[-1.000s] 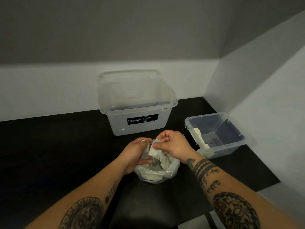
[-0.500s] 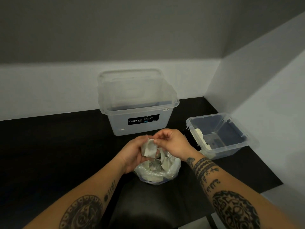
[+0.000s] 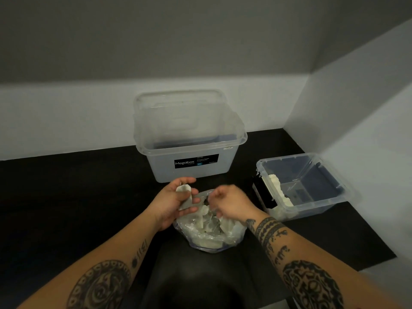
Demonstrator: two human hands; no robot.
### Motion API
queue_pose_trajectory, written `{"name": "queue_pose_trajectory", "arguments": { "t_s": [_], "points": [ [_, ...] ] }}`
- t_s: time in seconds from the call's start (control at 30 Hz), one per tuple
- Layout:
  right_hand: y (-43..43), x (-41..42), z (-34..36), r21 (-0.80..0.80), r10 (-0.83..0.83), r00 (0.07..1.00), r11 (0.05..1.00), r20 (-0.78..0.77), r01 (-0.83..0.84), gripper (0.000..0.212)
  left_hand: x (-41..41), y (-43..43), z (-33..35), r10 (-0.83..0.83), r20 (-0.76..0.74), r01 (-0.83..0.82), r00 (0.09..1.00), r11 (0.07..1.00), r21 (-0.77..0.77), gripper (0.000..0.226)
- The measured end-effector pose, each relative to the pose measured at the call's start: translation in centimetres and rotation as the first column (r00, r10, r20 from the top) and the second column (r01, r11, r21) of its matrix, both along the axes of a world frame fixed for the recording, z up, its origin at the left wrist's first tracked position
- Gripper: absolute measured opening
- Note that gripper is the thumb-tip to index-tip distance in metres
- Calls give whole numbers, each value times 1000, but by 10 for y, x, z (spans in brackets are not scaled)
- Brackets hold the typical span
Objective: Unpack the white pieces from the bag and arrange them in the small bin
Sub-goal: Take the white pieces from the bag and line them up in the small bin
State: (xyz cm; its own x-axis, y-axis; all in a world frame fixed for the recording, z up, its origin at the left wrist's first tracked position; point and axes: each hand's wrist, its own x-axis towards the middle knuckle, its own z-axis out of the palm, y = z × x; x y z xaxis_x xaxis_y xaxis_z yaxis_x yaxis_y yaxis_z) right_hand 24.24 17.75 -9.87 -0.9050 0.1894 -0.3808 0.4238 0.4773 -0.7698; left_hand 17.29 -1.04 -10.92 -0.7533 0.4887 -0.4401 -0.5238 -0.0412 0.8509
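Note:
A clear plastic bag (image 3: 209, 238) with several white pieces sits on the black table in front of me. My left hand (image 3: 172, 202) holds a couple of white pieces (image 3: 186, 196) just above the bag's left edge. My right hand (image 3: 231, 205) reaches into the bag's mouth with fingers curled down among the pieces; whether it grips one is hidden. The small clear bin (image 3: 330, 197) stands to the right, with a row of white pieces (image 3: 275, 186) stacked along its left wall.
A large clear Megabox bin (image 3: 189, 141) stands behind the bag against the back wall. White walls close off the back and right side. The black table (image 3: 66, 197) stretches to the left. A dark rounded shape (image 3: 200, 282) lies near me.
My right hand let go of the piece it passed to my left hand and dropped back into the bag. My left hand now holds the pieces alone.

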Motion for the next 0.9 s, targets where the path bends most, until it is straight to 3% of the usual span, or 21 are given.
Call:
{"name": "queue_pose_trajectory", "arguments": {
  "t_s": [0.07,0.1,0.2,0.5,0.67,0.8,0.9],
  "points": [
    [-9,7,-13,15,102,973,994,208,-107,11,-1,-1,-3,-10,-9,9,1000,999,-45,31],
    [-15,8,-21,40,97,967,993,234,-109,11,0,-1,-3,-17,-17,15,1000,998,-67,29],
    [-30,6,-43,114,-15,987,993,157,-3,14,3,2,-6,-36,-53,29,998,991,-129,27],
    [-30,4,-47,14,-153,975,988,162,153,10,9,-5,-12,-23,-132,-8,991,972,-233,24],
    [-36,8,-46,82,-99,974,993,206,83,3,11,-5,-10,13,-123,-40,992,974,-223,25],
    [-60,5,-63,79,-161,968,986,195,148,10,18,-7,-10,15,-131,-44,991,975,-217,26],
    [-63,4,-67,127,-107,970,989,217,81,15,23,-11,-11,20,-137,-52,990,970,-238,25]
  ]
}}
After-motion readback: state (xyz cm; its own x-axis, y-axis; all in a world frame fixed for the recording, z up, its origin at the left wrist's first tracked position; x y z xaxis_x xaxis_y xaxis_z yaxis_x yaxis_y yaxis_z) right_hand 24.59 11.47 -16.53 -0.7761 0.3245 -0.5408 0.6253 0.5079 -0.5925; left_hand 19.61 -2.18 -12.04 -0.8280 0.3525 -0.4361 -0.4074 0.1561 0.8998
